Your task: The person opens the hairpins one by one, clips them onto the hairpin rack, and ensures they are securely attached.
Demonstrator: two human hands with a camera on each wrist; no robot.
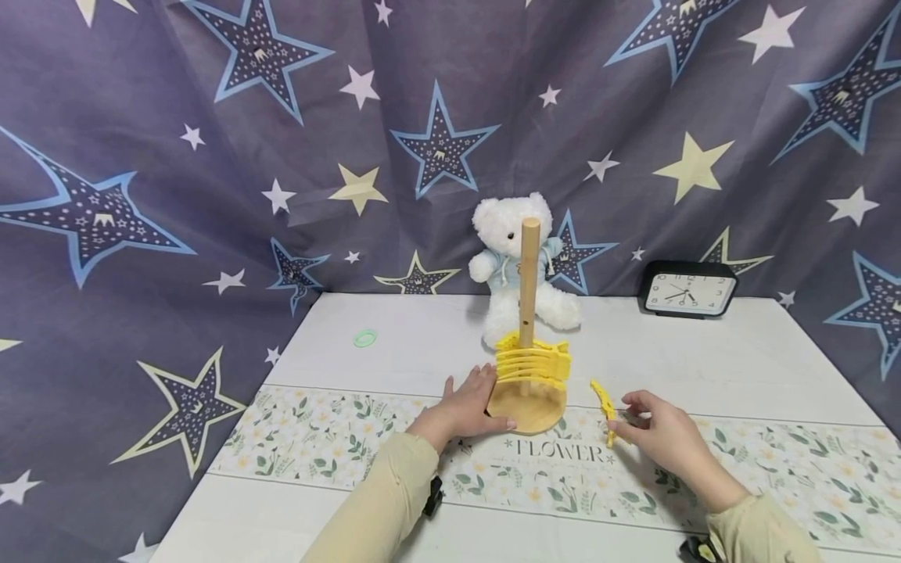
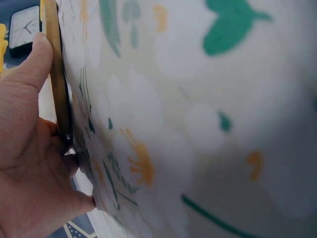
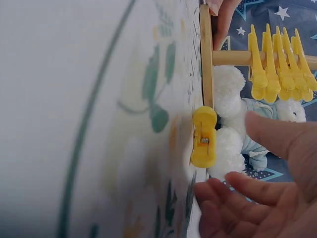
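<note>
A wooden stand (image 1: 526, 414) with a round base and an upright post is in the middle of the table. Several yellow clothes pegs (image 1: 533, 363) are clipped in a stack around the post, above the base. At the base's left side, my left hand (image 1: 466, 407) grips its edge, thumb at the front and fingers behind. A single yellow clothes peg (image 3: 203, 137) lies on the table right of the base, its spring showing. Beside it, my right hand (image 1: 658, 430) has thumb and fingers apart, with nothing between them in the right wrist view.
Behind the stand sits a white teddy bear (image 1: 501, 301) in a blue top. A black-framed clock (image 1: 689, 289) stands at the back right, and a mint-green ring (image 1: 364, 338) lies at the back left. A flowered runner (image 1: 317, 422) crosses the table.
</note>
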